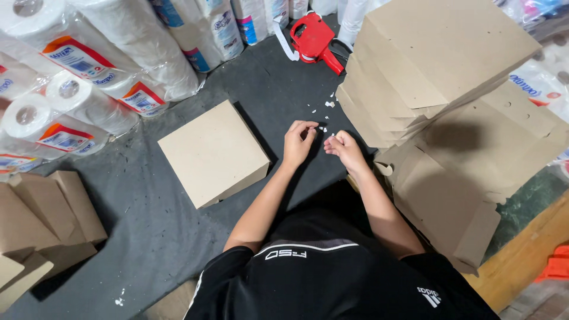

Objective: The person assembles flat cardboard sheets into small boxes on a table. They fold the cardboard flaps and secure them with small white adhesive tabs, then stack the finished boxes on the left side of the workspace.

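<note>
My left hand (298, 141) and my right hand (344, 148) are close together over the dark grey mat (178, 237), fingertips pinched. A tiny white sticker scrap (323, 128) sits between them, at the fingertips; which hand grips it is unclear. More white scraps (328, 105) lie scattered just beyond the hands. A closed square cardboard box (213, 153) rests on the mat to the left of my left hand. A red label gun (315, 40) with a white paper strip lies farther away, beyond the scraps.
A tall stack of flat cardboard box blanks (432, 65) rises at the right, with more blanks (462, 195) sliding down beside my right arm. Wrapped paper rolls (89, 77) line the far left and top. Folded cardboard pieces (41, 219) lie at the near left.
</note>
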